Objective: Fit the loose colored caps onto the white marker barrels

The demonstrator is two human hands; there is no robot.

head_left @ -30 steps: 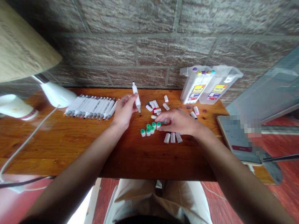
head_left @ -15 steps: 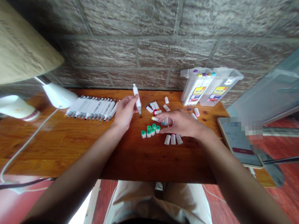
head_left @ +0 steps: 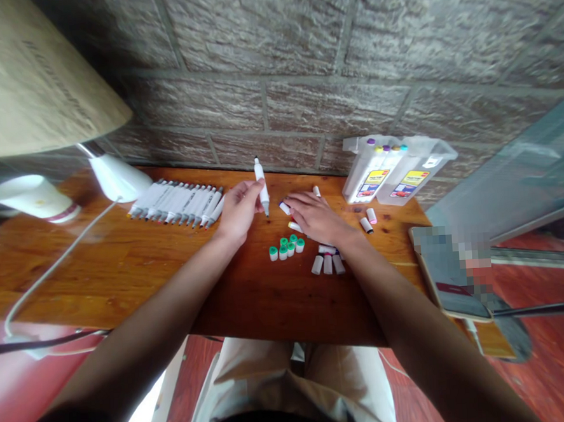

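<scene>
Left hand [head_left: 238,212] has a white marker [head_left: 260,182] pinched in its fingers, tilted just a bit, over the wooden surface [head_left: 151,263]. Right hand [head_left: 318,220] is palm-down over some loose caps [head_left: 295,227], fingers stretched out, can't tell if they're gripping any. Green-topped caps [head_left: 291,249] stand bunched nearby, closer to the person.

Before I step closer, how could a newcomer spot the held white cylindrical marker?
On the brown wooden table, find the white lamp with a beige shade. Right of it lies a row of white markers, with the left hand at its right end. That hand's white cylindrical marker is held, while its neighbours lie side by side.
</scene>
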